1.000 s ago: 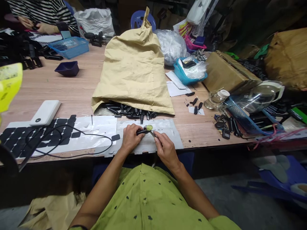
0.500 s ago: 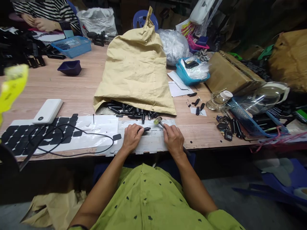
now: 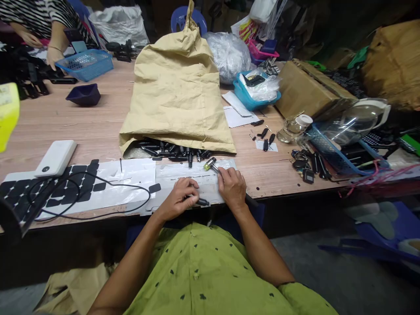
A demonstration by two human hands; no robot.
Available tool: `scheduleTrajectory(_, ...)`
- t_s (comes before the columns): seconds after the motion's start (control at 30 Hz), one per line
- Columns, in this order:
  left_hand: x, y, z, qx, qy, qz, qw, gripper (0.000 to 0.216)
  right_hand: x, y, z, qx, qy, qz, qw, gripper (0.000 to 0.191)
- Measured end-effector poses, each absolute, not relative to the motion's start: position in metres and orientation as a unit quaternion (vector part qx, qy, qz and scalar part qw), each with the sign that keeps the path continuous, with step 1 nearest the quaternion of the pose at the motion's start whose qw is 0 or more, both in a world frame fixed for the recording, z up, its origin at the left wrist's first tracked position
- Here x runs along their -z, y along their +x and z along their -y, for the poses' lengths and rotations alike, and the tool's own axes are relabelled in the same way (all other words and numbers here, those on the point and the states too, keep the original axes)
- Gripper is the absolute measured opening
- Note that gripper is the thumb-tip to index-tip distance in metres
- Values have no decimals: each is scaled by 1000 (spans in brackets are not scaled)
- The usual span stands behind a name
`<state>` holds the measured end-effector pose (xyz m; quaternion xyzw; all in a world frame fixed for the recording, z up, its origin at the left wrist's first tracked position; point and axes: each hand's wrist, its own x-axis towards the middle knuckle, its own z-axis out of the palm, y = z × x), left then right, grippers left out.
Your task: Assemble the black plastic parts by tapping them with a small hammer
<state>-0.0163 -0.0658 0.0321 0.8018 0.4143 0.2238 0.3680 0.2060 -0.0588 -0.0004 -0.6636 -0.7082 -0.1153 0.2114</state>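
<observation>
My left hand (image 3: 181, 197) is closed at the table's front edge, holding a small black pen-like piece (image 3: 203, 202) whose end sticks out past the thumb. In my right hand (image 3: 232, 187) is the handle of a small mallet (image 3: 210, 164). The mallet has a yellow-green head, which rests on or just above the whitish work sheet (image 3: 210, 194). Beyond my hands, several similar black pieces (image 3: 179, 151) spill from the open mouth of a tan cloth sack (image 3: 177, 96).
To the left lie a white power bank (image 3: 56, 158), a looped black cable (image 3: 111, 185) and a dark-patterned sheet (image 3: 75, 186). On the right are a glass jar (image 3: 293, 130) and a blue basket (image 3: 341, 151). A co-worker's hand (image 3: 54, 57) is near another blue basket (image 3: 85, 65).
My left hand has drawn the black piece back toward the table's front edge and tilted it. My right hand keeps the mallet nearly in place. The view has shifted slightly.
</observation>
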Motion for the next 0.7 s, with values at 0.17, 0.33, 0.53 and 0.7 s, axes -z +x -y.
scheduleTrajectory(0.17, -33, -12, 93, -175, 869, -351, 301, 10, 0, 206, 59, 116, -661, 711, 209, 30)
scheduleTrajectory(0.33, -34, -12, 94, -187, 870, -349, 295, 19, -1, 205, 59, 110, -664, 710, 208, 29)
scheduleTrajectory(0.53, -34, -28, 30, -280, 722, -598, 204, 23, -1, 204, 58, 113, -661, 711, 212, 27)
scheduleTrajectory(0.7, -31, -41, -15, -259, 671, -687, 105, 18, 1, 204, 56, 143, -646, 715, 225, 25)
